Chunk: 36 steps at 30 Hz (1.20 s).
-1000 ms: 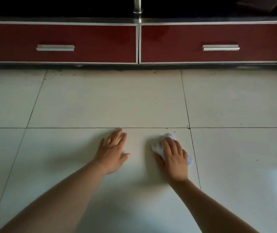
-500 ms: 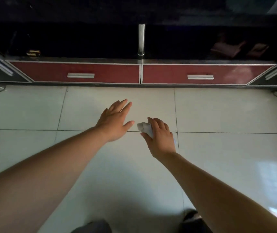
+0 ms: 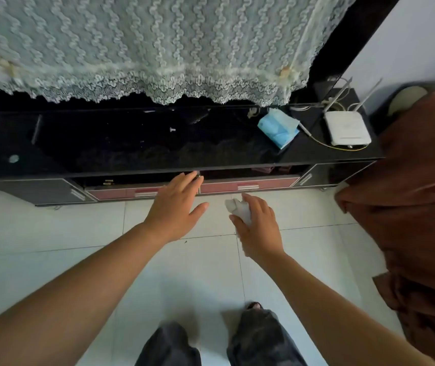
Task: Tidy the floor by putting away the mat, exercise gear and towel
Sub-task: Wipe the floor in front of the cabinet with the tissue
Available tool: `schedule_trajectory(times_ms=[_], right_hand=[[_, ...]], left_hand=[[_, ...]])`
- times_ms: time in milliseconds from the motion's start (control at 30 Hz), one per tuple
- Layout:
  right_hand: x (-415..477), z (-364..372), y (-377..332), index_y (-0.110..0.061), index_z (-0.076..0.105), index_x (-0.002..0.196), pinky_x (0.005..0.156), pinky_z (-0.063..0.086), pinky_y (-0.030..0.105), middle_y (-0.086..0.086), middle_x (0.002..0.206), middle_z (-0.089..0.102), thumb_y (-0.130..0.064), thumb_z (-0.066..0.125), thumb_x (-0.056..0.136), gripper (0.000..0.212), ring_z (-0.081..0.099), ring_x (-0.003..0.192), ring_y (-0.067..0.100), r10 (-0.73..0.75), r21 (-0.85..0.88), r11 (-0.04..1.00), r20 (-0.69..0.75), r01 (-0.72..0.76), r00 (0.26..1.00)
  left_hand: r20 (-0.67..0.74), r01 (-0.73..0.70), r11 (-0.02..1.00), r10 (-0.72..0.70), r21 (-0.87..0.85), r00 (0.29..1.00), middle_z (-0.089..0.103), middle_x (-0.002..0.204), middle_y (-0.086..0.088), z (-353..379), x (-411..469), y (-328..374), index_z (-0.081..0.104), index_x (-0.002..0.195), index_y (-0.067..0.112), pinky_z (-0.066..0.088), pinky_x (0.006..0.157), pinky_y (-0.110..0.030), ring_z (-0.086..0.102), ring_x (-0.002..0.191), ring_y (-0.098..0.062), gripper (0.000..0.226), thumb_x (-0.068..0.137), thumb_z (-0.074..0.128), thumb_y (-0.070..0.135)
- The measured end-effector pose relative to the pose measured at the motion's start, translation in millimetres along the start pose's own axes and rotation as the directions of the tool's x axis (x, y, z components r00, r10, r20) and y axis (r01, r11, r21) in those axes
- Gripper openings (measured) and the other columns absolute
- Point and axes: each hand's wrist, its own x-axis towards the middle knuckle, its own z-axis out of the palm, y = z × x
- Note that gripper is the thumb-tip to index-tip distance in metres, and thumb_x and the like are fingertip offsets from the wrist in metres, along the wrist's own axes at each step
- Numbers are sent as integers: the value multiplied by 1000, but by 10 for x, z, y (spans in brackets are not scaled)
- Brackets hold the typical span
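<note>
The person stands over a low black table (image 3: pixel 105 143) with red drawers (image 3: pixel 250 186) along its front edge. The right hand (image 3: pixel 259 228) has its grip closed around a small white wad (image 3: pixel 237 208), probably the towel or a wipe, held in the air above the floor (image 3: pixel 52 233) just short of the drawers. The left hand (image 3: pixel 176 207) is at 9 o'clock from it, grip open and empty, fingers spread and reaching toward the gap above the drawers. Neither a mat nor exercise gear is in view.

The wad pokes out past the fingers at 11 o'clock, so a loose hold could let it fall back onto the floor. If the wad goes onto the table, the crowded corner at 2 o'clock is the hazard: a blue tissue pack (image 3: pixel 277 129) lies there beside a white router (image 3: pixel 347 129) with thin trailing cables, and a careless sweep could snag a cable or shove the router. The lace cover (image 3: pixel 158 48) hanging at 12 o'clock could catch on a raised hand. The brown cloth (image 3: pixel 409 194) at 3 o'clock crowds the person's right side
</note>
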Motion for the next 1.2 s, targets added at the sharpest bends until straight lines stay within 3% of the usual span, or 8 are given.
schedule_trajectory(times_ms=[167, 300, 600, 733, 1033, 1200], right_hand=[[-425, -893, -584, -27, 38, 133, 97, 44, 40, -5, 135, 44, -38, 55, 91, 47, 42, 115, 15, 53, 66, 997, -51, -49, 997], [-742, -1332, -896, -27, 41, 131, 93, 44, 35, -7, 129, 46, -38, 56, 90, 45, 40, 106, 9, 62, 101, 993, -98, -52, 993], [-1363, -1798, -1120, -31, 41, 132, 86, 52, 40, -19, 117, 38, -38, 59, 88, 47, 48, 108, 14, 180, 185, 973, -244, -136, 953], [-1647, -1936, -1060, -36, 41, 128, 79, 55, 38, -14, 121, 44, -41, 60, 87, 46, 56, 99, 19, 246, 233, 956, -306, -178, 920], [-1967, -2427, -749, -42, 40, 125, 75, 57, 46, -18, 118, 43, -43, 62, 85, 46, 58, 97, 19, 237, 271, 950, -316, -152, 919], [-2065, -2785, -433, -42, 36, 129, 76, 56, 48, -6, 123, 50, -45, 60, 86, 49, 59, 99, 24, 152, 242, 966, -277, -85, 949]], left_hand=[[-44, -83, 997, 83, -7, 996, 12, 157, 2, -833, -424, 452, 15, 149, 20, 19, 116, -44, 8, 145, -17, 63, 95, 33, 49], [-86, -177, 984, 177, 1, 980, 19, 156, 2, -1206, -680, 674, 22, 147, 20, 25, 113, -48, 14, 144, -19, 78, 83, 13, 63], [-77, -315, 949, 315, 11, 946, 19, 155, 4, -1420, -959, 872, 25, 147, 20, 27, 112, -47, 15, 144, -17, 84, 79, 10, 68], [-64, -374, 927, 373, -8, 926, 21, 155, 5, -1469, -1006, 1038, 27, 146, 20, 28, 112, -47, 17, 143, -17, 90, 76, 10, 73], [-113, -317, 947, 308, -62, 945, 11, 156, 12, -1530, -1241, 1584, 20, 147, 26, 17, 117, -41, 3, 143, -7, 88, 73, 9, 72], [-176, -256, 959, 234, -119, 956, 13, 155, 12, -1375, -1416, 2043, 22, 147, 25, 15, 117, -39, 2, 140, -1, 88, 73, 11, 72]])
